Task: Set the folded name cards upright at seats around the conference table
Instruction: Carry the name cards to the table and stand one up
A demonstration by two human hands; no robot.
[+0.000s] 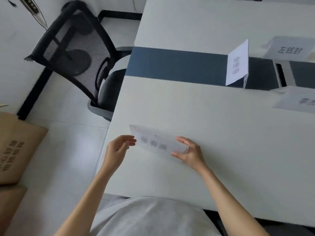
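A person in a grey shirt stands at the near edge of a long white conference table with a dark blue strip down its middle. Both bare hands reach over the table's near left corner and hold a clear plastic name card holder with a white paper insert, its printed characters too blurred to read. The holder lies at a slant between the hands, close to the table's left edge; whether it touches the tabletop cannot be told.

The right hand pinches the holder's right end, thumb under the lower edge and fingers curled over the top. The left hand is at the holder's left end, fingers loosely curled, thumb and fingertips right at the card's edge; whether they actually grip it cannot be told.

Farther along, a second clear holder with a white card stands upright on the blue strip. Two more cards with dark characters sit near the table's right edge, one beyond the strip and one on the near side.

A black mesh office chair stands at the table's left edge. Brown cardboard boxes rest on the pale tiled floor to the left.
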